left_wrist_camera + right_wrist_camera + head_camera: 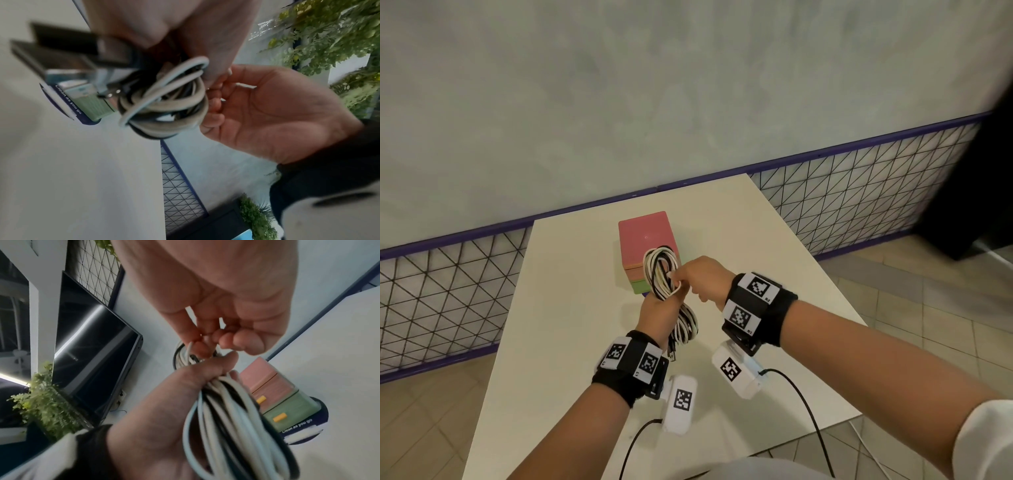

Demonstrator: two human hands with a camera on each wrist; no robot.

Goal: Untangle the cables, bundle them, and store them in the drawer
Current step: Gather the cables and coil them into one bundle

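Note:
A coiled bundle of white and black cables (661, 274) is held upright above the table, just in front of the drawer unit (645, 236), a small box with a pink top and green lower drawer. My left hand (659, 303) grips the bundle around its middle, with loops above and below the fist. My right hand (681, 281) pinches a white strand at the bundle's right side. In the right wrist view my right hand (197, 347) pinches at the coil's top while my left hand (168, 395) wraps the cables (230, 421). Two USB plugs (61, 53) stick out from the bundle (164, 100).
The white table (571, 308) stands by a wire-mesh fence (859, 185) with a purple frame. The drawer unit (275, 395) has yellow handles, both drawers closed, and sits on a round blue sticker (304, 428). A dark monitor (90, 345) and plants (47, 399) stand behind.

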